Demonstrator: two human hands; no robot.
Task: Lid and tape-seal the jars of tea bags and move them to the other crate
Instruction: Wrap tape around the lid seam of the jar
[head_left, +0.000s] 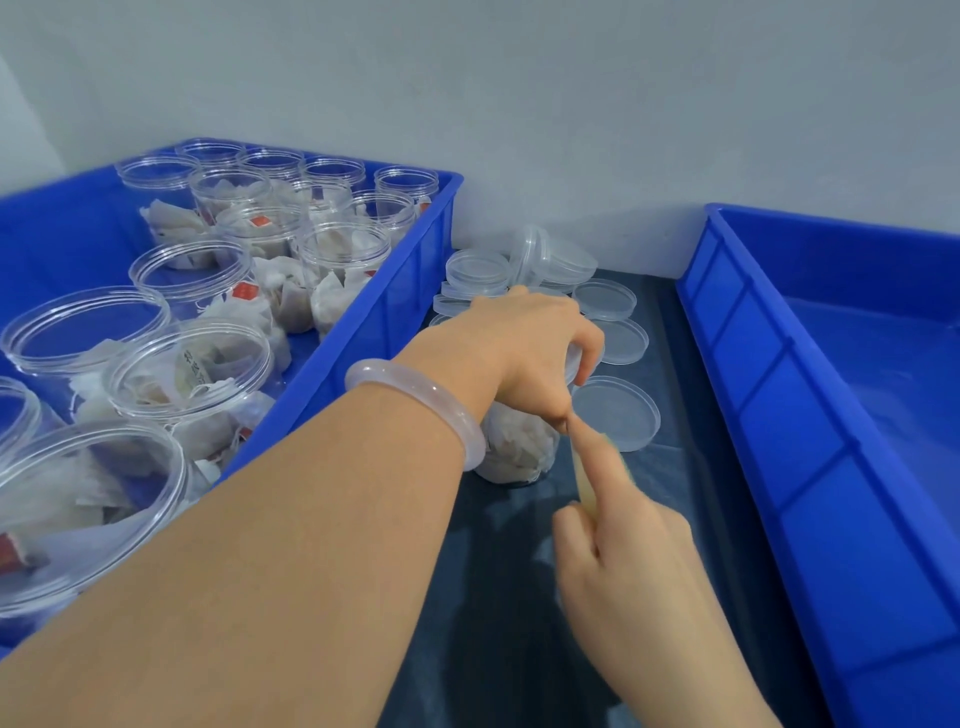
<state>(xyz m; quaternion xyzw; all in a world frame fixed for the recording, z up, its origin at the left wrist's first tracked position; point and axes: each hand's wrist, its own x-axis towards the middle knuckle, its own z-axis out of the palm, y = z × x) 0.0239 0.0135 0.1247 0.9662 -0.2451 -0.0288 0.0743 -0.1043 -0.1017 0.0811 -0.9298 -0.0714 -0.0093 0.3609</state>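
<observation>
Blue crates on both flanks, and the action sits on the strip of bench (509, 597) between them. One jar (519, 441) of tea bags stands there, just beside the left crate (374, 312) wall, with its lid on. So lidding looks done for this one, and we're into the taping step.

The left hand (524, 348) comes in over the top, arm stretched across from the near-left corner, bracelet (415, 395) at the wrist. Its fingers curl down round the lid rim, and the thumb presses at the jar's near side.

The right hand (634, 545) reaches up from the near edge with its index finger straight out, the tip meeting the left thumb. A pale tape strip (579, 478) runs along that finger, apparently pinched against it by the thumb; the other fingers are folded in.

Next call, I'd say: lay the tape flat over the seam of lid and jar, then turn the jar under the left hand so the strip wraps round without creasing. Steady tension matters here.

Loose lids (615, 413) lie toward the back edge. Open jars (187, 369) wait in the left crate, and the right crate (779, 415) shows no jars in its visible part.
</observation>
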